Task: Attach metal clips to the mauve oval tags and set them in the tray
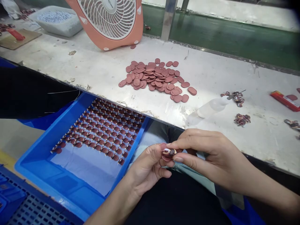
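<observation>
Head view: left hand & right hand both pinch one small reddish oval piece over the lap, at 6 o'clock. Looks like mid-assembly on it. Blue tray of finished rows at 9; loose oval pile on bench at 12. Next prob needs precise fingertip alignment, then tray placement.

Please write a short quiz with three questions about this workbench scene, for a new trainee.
1. True or false: both hands hold the small oval piece together.
2. Where do the finished pieces stand in rows? A) in the blue tray B) on the workbench C) beside the fan
3. What lies on the workbench behind the hands?

Key
1. True: left hand and right hand both pinch it.
2. A
3. A loose pile of reddish oval pieces.
</observation>
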### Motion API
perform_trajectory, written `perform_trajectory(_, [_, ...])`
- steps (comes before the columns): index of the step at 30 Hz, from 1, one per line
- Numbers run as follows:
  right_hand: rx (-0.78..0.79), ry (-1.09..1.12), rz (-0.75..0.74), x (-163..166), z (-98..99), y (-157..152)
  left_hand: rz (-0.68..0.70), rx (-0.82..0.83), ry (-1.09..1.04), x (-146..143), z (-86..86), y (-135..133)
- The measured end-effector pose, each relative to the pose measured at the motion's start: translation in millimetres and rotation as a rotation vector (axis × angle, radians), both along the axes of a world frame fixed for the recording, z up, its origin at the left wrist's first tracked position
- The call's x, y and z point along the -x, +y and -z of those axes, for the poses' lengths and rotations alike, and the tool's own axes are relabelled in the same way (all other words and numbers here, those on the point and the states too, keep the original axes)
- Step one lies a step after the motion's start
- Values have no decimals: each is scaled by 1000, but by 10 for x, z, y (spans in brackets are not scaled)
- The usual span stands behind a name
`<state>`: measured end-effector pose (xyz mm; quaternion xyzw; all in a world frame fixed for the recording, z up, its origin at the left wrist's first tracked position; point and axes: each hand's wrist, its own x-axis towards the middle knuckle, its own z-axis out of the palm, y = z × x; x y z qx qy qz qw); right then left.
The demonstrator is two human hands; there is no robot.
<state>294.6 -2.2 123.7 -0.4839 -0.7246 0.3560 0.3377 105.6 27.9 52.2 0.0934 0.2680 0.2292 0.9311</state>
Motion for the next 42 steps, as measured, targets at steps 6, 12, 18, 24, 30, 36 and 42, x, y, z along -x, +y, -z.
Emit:
perform_trajectory(6, [10, 6, -22, 19, 6, 24, -15, -2, 33, -2, -4, -22])
perform_trajectory(12, [14, 33, -22, 21, 21, 29, -25, -20, 37, 6, 1, -37])
perform_trajectory(18, [-5, 48, -19, 16, -9, 75, 26, -115, 49, 14, 1, 58])
perform_trajectory(24, [-455, -233, 181, 195, 152, 141, -384, -380, 432, 32, -43, 155])
perform_trajectory(30, [-745, -326, 242, 426, 477, 209, -588, -533, 577, -1, -158, 93])
perform_trajectory(36, [-742, -313, 156, 574, 548, 300, -528, -565, 750, 146, -79, 136])
perform_trajectory(42, [-676, -271, -29, 442, 645, 60, -501, -657, 1293, 1071, 173, 378])
